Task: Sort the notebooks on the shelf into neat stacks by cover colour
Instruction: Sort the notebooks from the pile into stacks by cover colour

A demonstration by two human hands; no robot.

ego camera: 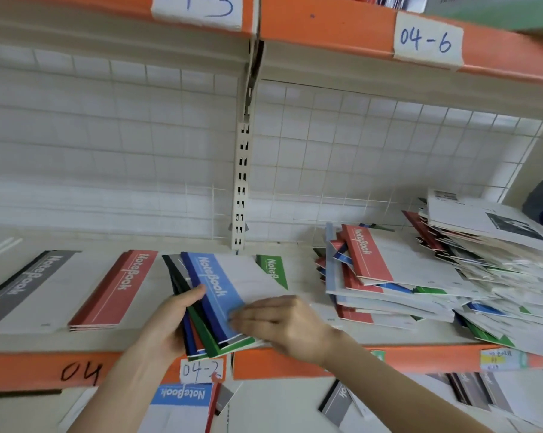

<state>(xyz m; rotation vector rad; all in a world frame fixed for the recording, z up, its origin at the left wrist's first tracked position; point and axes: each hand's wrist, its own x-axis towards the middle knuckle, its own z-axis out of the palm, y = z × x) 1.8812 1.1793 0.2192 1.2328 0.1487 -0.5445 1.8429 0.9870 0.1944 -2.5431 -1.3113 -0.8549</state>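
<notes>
Shelf [86, 239]: carries sorted notebooks to the left and a loose pile to the right.
Grey notebook [23, 289]: lies flat at 9 o'clock, far left.
Red stack [114, 289]: neat, just right of the grey notebook.
Green notebook [271, 270]: flat, at 1 o'clock from the held bundle, partly covered by it.
Jumbled heap [420, 282]: mixed colours, slumped at 3 o'clock.
Held bundle [217, 292]: fanned notebooks, blue on top, at the front edge of the shelf.
Left hand [170, 320]: grips the bundle's left edge, thumb on top.
Right hand [282, 323]: blurred, fingers stretched flat across the blue cover, forearm coming in from 5 o'clock.
</notes>
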